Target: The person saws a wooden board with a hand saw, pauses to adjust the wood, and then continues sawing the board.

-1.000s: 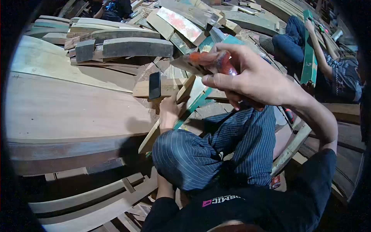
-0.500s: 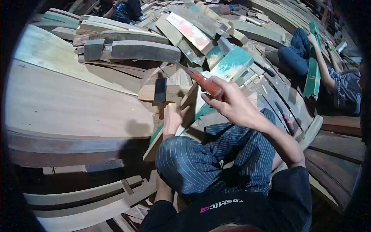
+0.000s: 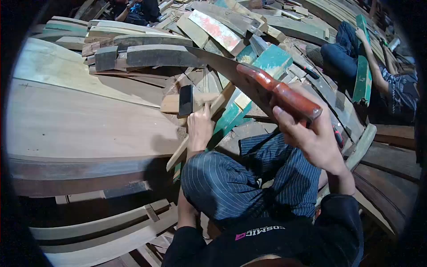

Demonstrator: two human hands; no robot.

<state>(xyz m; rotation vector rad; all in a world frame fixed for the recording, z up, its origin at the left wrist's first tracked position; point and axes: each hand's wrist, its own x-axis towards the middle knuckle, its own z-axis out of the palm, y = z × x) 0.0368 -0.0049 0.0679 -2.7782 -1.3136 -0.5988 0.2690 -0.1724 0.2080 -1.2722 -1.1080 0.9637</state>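
A handsaw (image 3: pixel 226 66) with a reddish-brown handle is raised in my right hand (image 3: pixel 313 133), fingers wrapped round the handle. Its broad blade points up and left, apart from the wood below. My left hand (image 3: pixel 200 127) is low, its fingers closed at a narrow wooden strip (image 3: pixel 179 153) that slants beside my knee; part of the grip is hidden. Just left of those fingers, a black phone (image 3: pixel 185 100) lies across a short wooden block (image 3: pixel 169 103). Under the strip runs a green-painted beam (image 3: pixel 227 122).
A large pale board (image 3: pixel 89 115) lies on the left. Curved timber pieces (image 3: pixel 160 57) and painted offcuts (image 3: pixel 215 29) are heaped ahead. On the right, another person's arm (image 3: pixel 376 75) reaches to a green plank (image 3: pixel 362 66). A second person (image 3: pixel 142 11) sits at the far top left.
My right hand has moved right, down and closer to me; the saw's blade now shows broadside. My left hand has shifted slightly, and the strip's lower end sits a little higher.
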